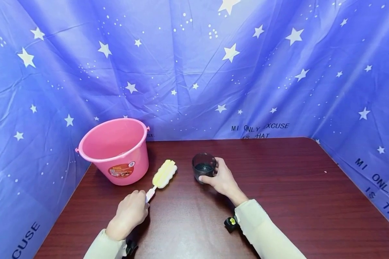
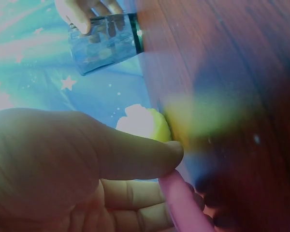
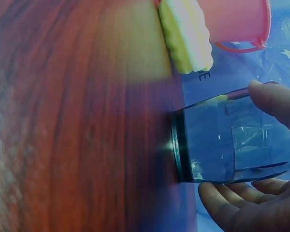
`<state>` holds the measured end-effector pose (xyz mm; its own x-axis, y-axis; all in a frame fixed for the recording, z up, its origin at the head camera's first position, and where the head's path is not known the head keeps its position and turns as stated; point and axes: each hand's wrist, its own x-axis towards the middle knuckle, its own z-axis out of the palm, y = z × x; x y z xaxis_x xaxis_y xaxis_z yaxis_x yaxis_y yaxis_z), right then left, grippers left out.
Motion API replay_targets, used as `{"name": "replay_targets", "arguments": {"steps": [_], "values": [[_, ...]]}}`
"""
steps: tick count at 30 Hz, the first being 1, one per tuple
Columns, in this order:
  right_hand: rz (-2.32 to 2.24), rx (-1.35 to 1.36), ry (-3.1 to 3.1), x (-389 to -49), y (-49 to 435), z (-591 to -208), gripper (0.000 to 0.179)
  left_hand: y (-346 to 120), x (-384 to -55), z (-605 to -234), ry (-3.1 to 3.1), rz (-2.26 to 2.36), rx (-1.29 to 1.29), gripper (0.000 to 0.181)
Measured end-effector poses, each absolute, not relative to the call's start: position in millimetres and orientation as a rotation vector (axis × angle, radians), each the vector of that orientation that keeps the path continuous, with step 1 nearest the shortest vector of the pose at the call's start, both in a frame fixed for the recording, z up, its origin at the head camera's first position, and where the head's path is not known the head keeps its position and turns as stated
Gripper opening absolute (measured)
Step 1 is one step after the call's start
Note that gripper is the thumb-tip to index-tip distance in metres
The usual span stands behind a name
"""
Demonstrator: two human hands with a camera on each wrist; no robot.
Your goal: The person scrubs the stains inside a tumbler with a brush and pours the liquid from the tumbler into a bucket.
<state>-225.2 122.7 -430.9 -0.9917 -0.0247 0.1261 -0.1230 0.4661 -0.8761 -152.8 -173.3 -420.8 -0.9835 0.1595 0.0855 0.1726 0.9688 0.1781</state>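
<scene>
My left hand grips the handle of a sponge brush, whose yellow and white sponge head points away over the table. In the left wrist view the thumb presses on the pinkish handle, with fingers curled beneath. My right hand holds a dark, see-through glass cup, thumb on the near side and fingers round the far side. The right wrist view shows the cup with its thick base at the tabletop. Brush head and cup are apart.
A pink bucket with an orange label stands at the table's back left, beyond the brush. The dark red wooden table ends at a blue curtain with white stars. A tiny pale speck lies at the right.
</scene>
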Motion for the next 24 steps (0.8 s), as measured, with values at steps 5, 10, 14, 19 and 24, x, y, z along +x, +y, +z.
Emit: {"name": "replay_targets", "arguments": {"steps": [5, 10, 14, 19, 24], "values": [[1.574, 0.144, -2.605, -225.8, 122.9, -431.0, 0.077, -173.8, -153.2, -420.6, -3.049, -0.296, -0.257, 0.02], [1.576, 0.135, -2.612, -226.3, 123.2, -431.5, 0.077, -174.9, -152.5, -422.3, -3.034, -0.305, -0.247, 0.018], [1.568, 0.138, -2.614, -226.5, 123.3, -431.1, 0.078, -174.9, -152.8, -423.3, -3.011, -0.311, -0.247, 0.018], [1.569, 0.149, -2.618, -226.5, 122.9, -431.0, 0.076, -175.1, -153.1, -424.2, -2.986, -0.33, -0.242, 0.019], [1.578, 0.151, -2.613, -226.1, 122.9, -431.2, 0.076, -174.5, -153.4, -423.9, -2.962, -0.341, -0.232, 0.017]]}}
